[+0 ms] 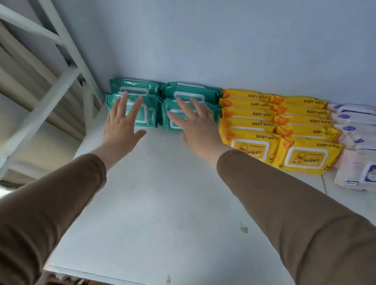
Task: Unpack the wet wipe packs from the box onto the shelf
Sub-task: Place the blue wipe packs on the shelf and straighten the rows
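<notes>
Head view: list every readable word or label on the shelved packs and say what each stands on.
"BABY WIPES": top edges of the stacked yellow packs.
"wipes": front label of the yellow packs, beside a duck picture.
Green packs: label hidden by the hands, unreadable.
White packs: blue label print too blurred to read.

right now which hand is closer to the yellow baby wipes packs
Right. The right hand lies on the front right teal pack, directly beside the yellow baby wipes packs. The left hand is on the front left teal pack, one pack further away.
</notes>
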Demonstrator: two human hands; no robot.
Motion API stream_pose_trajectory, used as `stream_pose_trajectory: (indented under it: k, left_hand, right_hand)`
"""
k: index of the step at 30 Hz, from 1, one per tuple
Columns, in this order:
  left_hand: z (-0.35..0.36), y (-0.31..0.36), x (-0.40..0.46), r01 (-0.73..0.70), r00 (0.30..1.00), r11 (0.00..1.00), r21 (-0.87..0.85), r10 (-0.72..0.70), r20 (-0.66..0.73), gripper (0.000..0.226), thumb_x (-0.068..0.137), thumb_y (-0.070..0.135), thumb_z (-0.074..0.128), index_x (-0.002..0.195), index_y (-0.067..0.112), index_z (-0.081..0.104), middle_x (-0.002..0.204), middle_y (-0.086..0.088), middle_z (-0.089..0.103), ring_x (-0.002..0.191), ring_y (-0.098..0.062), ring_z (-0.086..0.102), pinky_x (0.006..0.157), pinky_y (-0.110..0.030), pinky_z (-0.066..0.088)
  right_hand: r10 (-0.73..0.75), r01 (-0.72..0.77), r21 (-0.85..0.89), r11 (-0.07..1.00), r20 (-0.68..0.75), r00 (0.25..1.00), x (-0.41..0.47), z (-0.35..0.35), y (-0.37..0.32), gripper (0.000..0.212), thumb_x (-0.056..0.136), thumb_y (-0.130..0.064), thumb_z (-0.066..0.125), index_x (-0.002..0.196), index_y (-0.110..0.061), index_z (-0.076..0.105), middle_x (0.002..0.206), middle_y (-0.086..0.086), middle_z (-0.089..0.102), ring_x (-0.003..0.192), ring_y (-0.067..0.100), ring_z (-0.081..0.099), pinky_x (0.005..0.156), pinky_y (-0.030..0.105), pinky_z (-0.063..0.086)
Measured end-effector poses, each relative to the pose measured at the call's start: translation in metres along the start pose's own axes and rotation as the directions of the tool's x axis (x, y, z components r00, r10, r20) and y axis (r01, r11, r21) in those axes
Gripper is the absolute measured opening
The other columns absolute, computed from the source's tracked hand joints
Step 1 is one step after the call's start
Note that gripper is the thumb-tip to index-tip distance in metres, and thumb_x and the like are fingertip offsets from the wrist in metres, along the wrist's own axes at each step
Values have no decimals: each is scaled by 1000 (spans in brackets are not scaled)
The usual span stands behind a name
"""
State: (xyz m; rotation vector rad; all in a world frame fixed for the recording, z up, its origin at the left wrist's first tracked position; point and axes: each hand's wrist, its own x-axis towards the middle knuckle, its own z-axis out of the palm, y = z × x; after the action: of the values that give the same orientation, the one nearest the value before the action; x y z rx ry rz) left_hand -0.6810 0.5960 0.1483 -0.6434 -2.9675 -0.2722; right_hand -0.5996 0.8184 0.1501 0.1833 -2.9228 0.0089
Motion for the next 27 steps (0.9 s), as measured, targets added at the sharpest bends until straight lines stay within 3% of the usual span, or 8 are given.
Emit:
stream_pose_trajectory:
  k: [2, 7, 15, 21, 27]
  left_hand:
    - [0, -12, 15, -42, 999, 998, 36, 42, 1, 94, 92, 33, 66, 157, 38, -1, 166, -4, -12, 152, -30, -8, 122, -48, 10]
    - [7, -25, 42, -117, 993, 988, 101, 115, 27, 94, 92, 37, 65, 156, 42, -4, 166, -1, -6, 153, -29, -5, 119, -51, 24]
    - [14, -31, 55, -125, 992, 985, 117, 121, 41, 91, 93, 47, 59, 153, 47, -10, 166, 2, 4, 153, -24, 2, 120, -49, 19]
    - [13, -30, 44, -149, 989, 982, 114, 144, 45, 94, 95, 43, 58, 154, 40, -15, 166, 1, -9, 153, -25, -8, 122, -44, 7]
    - [10, -3, 15, -195, 981, 976, 94, 191, 42, 91, 96, 42, 56, 157, 27, -10, 166, 1, -13, 152, -21, -13, 123, -43, 8]
  right_hand:
    - [54, -52, -54, 997, 39, 998, 14, 5, -5, 79, 91, 0, 50, 156, -36, 22, 167, 1, 9, 151, 36, 9, 121, 57, 15]
    - [167, -165, -82, 983, 13, 986, 24, 15, -7, 84, 91, 3, 52, 157, -36, 19, 165, 3, 19, 149, 33, 19, 120, 55, 18]
    - [225, -225, -168, 960, -19, 974, 27, 27, -22, 84, 92, -2, 52, 158, -35, 12, 164, 7, 17, 148, 36, 19, 118, 59, 18]
    - [176, -174, -58, 983, 21, 984, 24, 23, -13, 84, 89, 2, 54, 157, -35, 21, 165, 5, 17, 149, 34, 18, 120, 58, 16]
    - [123, -123, -1, 992, -4, 992, -13, 5, 10, 63, 91, -9, 58, 150, -27, 41, 163, 2, 25, 147, 31, 25, 120, 51, 23]
